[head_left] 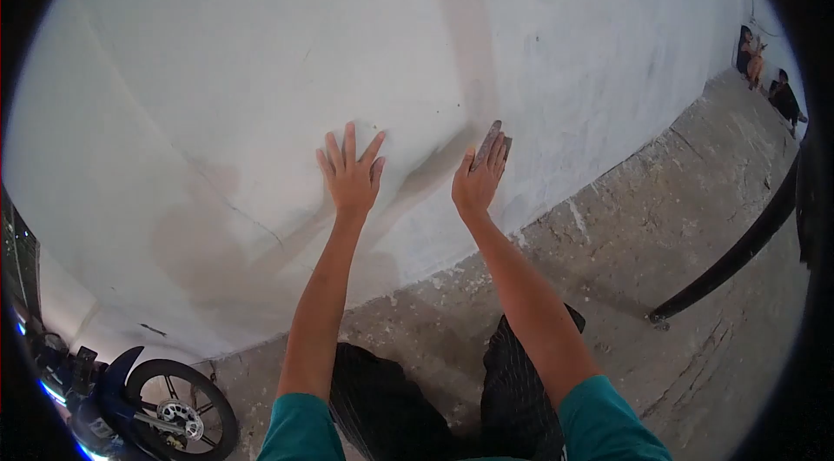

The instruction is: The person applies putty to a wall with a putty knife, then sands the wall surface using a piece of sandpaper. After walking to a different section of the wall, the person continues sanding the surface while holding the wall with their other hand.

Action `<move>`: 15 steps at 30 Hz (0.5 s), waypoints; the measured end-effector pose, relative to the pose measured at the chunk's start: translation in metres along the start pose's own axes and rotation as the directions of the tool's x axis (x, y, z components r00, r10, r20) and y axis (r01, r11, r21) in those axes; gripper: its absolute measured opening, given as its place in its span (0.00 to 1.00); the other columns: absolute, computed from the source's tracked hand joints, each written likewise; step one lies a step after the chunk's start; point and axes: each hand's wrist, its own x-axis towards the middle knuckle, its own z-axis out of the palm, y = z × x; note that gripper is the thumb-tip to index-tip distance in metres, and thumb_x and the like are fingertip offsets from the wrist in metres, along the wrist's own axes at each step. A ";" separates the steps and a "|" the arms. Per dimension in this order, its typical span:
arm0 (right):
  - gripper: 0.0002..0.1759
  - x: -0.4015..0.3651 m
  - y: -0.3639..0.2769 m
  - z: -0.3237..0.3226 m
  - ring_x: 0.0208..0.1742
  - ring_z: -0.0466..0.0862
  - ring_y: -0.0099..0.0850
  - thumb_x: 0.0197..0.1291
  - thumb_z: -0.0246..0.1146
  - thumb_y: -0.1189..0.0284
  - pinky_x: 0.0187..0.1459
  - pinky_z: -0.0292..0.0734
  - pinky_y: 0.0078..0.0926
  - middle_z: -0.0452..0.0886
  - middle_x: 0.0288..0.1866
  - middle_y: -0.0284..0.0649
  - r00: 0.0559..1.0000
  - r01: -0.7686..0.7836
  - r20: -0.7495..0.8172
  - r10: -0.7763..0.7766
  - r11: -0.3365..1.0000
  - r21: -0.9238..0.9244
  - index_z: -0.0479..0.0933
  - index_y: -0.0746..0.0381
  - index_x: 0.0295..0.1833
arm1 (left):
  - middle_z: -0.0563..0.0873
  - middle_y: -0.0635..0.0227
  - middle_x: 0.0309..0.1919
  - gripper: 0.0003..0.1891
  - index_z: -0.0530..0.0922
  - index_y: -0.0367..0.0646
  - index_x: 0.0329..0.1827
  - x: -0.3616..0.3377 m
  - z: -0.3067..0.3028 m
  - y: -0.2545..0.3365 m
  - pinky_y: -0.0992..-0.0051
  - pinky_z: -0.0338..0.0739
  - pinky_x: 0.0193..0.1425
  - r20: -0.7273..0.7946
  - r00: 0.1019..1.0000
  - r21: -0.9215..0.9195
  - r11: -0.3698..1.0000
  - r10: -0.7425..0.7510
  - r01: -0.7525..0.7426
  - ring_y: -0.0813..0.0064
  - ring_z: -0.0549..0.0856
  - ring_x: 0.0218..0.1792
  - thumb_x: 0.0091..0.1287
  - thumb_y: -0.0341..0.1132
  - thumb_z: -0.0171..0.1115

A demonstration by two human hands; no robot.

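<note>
1. White wall [347, 44]: biggest thing in my view, fills most of it. Faint cracks and some patchy streaks on the surface. Arm shadows fall across it.
2. Concrete floor [643, 209]: meets the wall along a slanting line, rough and stained. I'm facing the wall, dark trousers [373, 400] below my arms.
3. Motorbike [104, 409] at lower left, front wheel near the wall base. Black curved bar [734, 265] at right, lower end by the floor. Two people far off at upper right, one [750, 57] and another [784, 100], both low by the wall.
4. My left hand [350, 187]: fingers wide, palm toward the wall, looks flat on it. Holding nothing that I can see.
5. My right hand [473, 192]: fingers near together over the block, thumb apart on the left side. Grip force: can't tell.
6. Grey block [487, 145]: under the right hand, looks to be against the wall, just right of the left hand. Long axis roughly in line with the fingers, tilted up and a bit right. Far end points up the wall; near end is hidden by the palm.
7. Step in hand, my read: right hand bearing on the block, left hand bracing. Next move calls for even palm pressure, block face kept flat, fingertips clear of its edge.
</note>
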 end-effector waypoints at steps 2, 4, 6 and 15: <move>0.32 0.005 -0.009 -0.007 0.73 0.46 0.43 0.67 0.39 0.58 0.70 0.43 0.41 0.44 0.74 0.45 0.994 0.110 -0.009 -0.110 0.994 -0.004 0.43 0.60 0.72 | 0.50 0.63 0.71 0.24 0.62 0.76 0.65 -0.002 -0.001 0.001 0.44 0.44 0.67 0.003 1.000 0.019 1.000 0.008 -0.008 0.46 0.49 0.69 0.64 0.48 0.53; 0.32 0.008 -0.014 -0.012 0.73 0.46 0.43 0.67 0.39 0.58 0.70 0.43 0.40 0.44 0.74 0.44 0.994 0.112 -0.012 -0.112 0.993 0.020 0.43 0.60 0.72 | 0.50 0.63 0.71 0.24 0.63 0.76 0.64 0.003 -0.001 -0.003 0.44 0.44 0.67 0.006 1.000 0.035 0.999 0.016 -0.016 0.47 0.50 0.69 0.64 0.49 0.53; 0.32 0.010 -0.008 -0.012 0.73 0.46 0.43 0.67 0.39 0.59 0.71 0.42 0.40 0.44 0.74 0.43 0.992 0.130 -0.003 -0.130 0.991 0.021 0.42 0.60 0.72 | 0.55 0.65 0.70 0.23 0.66 0.74 0.63 0.008 -0.007 -0.001 0.44 0.48 0.66 -0.073 0.997 0.004 0.999 -0.033 0.033 0.48 0.55 0.67 0.63 0.48 0.55; 0.31 0.031 -0.021 -0.003 0.74 0.44 0.45 0.68 0.35 0.55 0.70 0.41 0.43 0.43 0.74 0.44 0.845 0.527 0.180 -0.503 0.839 -0.133 0.43 0.58 0.72 | 0.51 0.55 0.71 0.27 0.64 0.61 0.67 -0.002 -0.007 -0.086 0.40 0.41 0.66 -0.375 0.856 -0.028 0.927 -0.357 0.374 0.43 0.47 0.69 0.63 0.47 0.54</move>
